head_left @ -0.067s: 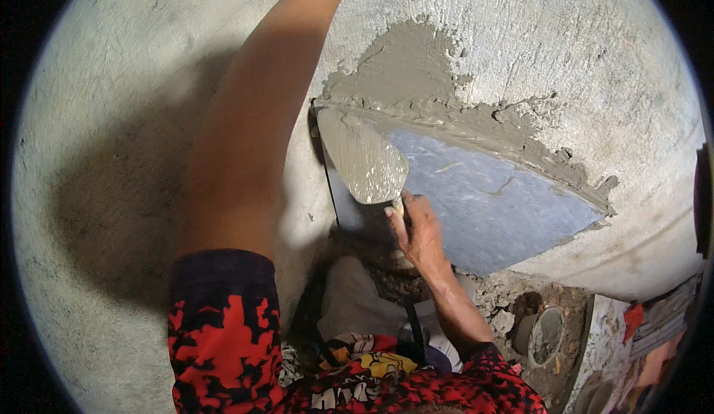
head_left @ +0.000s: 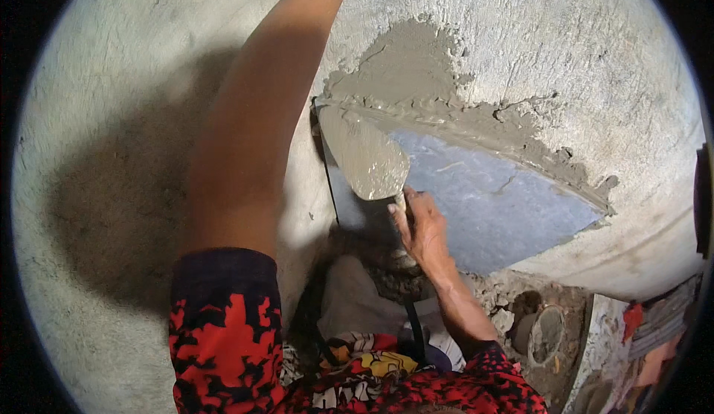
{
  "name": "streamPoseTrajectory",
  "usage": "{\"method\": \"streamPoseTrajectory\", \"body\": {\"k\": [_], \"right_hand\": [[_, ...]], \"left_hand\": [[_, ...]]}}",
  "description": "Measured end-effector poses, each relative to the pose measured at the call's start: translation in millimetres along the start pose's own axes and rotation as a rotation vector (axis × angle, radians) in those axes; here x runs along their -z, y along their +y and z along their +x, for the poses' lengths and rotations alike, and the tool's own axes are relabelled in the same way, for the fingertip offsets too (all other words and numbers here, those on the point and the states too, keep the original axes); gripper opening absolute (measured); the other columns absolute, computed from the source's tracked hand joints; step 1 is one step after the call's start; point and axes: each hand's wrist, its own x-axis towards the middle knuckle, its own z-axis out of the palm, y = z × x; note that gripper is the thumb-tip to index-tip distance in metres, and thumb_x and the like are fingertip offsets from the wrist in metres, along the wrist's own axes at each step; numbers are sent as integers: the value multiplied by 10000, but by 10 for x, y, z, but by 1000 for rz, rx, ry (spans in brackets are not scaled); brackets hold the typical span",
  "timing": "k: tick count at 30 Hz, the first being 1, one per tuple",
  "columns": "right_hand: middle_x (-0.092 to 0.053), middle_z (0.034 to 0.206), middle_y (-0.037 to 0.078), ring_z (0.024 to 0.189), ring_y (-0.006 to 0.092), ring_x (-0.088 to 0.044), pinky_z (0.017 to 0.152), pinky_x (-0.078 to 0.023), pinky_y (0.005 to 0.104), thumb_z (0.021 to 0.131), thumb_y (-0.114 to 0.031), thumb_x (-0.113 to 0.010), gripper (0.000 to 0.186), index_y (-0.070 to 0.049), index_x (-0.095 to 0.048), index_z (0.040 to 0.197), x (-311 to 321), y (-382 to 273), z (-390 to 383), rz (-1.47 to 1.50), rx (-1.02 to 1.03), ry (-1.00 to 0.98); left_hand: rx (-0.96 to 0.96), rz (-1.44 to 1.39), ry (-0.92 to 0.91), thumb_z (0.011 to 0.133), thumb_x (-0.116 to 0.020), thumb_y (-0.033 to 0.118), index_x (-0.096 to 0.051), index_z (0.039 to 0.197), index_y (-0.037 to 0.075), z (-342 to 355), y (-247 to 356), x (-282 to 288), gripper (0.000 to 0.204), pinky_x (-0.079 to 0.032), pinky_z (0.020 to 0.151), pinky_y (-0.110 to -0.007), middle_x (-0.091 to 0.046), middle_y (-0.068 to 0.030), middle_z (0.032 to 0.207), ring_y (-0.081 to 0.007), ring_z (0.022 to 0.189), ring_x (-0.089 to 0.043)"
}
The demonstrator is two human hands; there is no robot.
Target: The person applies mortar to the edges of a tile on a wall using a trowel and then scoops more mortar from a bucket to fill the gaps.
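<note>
One flat steel trowel [head_left: 366, 157] coated in wet grey mortar was in use, and one blue-grey stone slab [head_left: 491, 206] stood against the wall. Two bare forearms showed, each coming out of a red-and-black patterned sleeve [head_left: 223, 325], but only one hand was visible. One round dark pan [head_left: 547, 332] sat on the ground at the lower right, among loose rubble.

The wall [head_left: 134, 161] was rough, pale grey plaster, curving across the whole view, with the left arm's shadow lying dark on it. A band of fresh wet mortar [head_left: 446, 109] ran along the slab's upper edge, from a thicker patch at the upper left down toward the right. Below the slab the ground was broken, dusty debris, and some cloth and scrap in mixed colours lay at the far lower right.

The right hand [head_left: 422, 228] was wrapped shut around the trowel's handle, fingers curled over it just below the blade. The blade rose up and to the left from that grip, its tip reaching the left end of the mortar band at the slab's upper left corner, its loaded face turned outward. The blade lay in front of the slab's left part, close to it; whether it touched could not be told.

The left forearm [head_left: 253, 131] stretched up along the wall and out of the top edge of the view, so the left hand was out of sight.
</note>
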Motion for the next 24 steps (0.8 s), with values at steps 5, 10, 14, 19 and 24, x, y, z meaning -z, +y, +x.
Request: {"method": "streamPoseTrajectory", "body": {"k": [5, 10, 14, 19, 24], "right_hand": [[-559, 834, 181, 634, 359, -601, 543, -483, 441, 871, -141, -649, 383, -39, -551, 1227, 126, -48, 168, -93, 23, 2], [-583, 785, 231, 620, 394, -610, 523, -486, 474, 907, -180, -594, 351, 18, -538, 1191, 201, -127, 395, -167, 96, -23], [-607, 718, 263, 626, 424, -620, 529, -489, 489, 919, -195, -565, 330, 36, -539, 1154, 579, -335, 599, -196, 114, -217], [-635, 746, 272, 705, 448, -640, 618, -515, 487, 916, -184, -566, 327, 37, -544, 1156, 1366, -378, 615, -244, 69, -436], [-643, 826, 251, 680, 415, -642, 606, -521, 454, 903, -172, -598, 388, 36, -534, 1224, 1554, -209, 266, -322, 117, -150]], "left_hand": [[22, 13, -5, 903, -517, 367, -512, 1240, 43, -5, 11, -15, 468, -313, 1044, -466, -513, -191, 1293, -356, 1231, -447], [69, -9, -22, 907, -502, 396, -509, 1246, 48, 6, 51, -47, 486, -284, 1070, -478, -499, -190, 1314, -364, 1256, -424], [74, -29, -73, 912, -493, 400, -504, 1258, 44, -2, -18, 23, 496, -278, 1074, -476, -491, -187, 1329, -360, 1263, -418], [75, -13, -40, 912, -487, 404, -506, 1261, 44, 1, 6, -6, 502, -273, 1080, -470, -492, -183, 1331, -356, 1266, -418], [73, 11, -64, 912, -479, 427, -498, 1279, 45, 1, 14, 23, 530, -253, 1097, -472, -468, -182, 1362, -353, 1292, -394]]}}
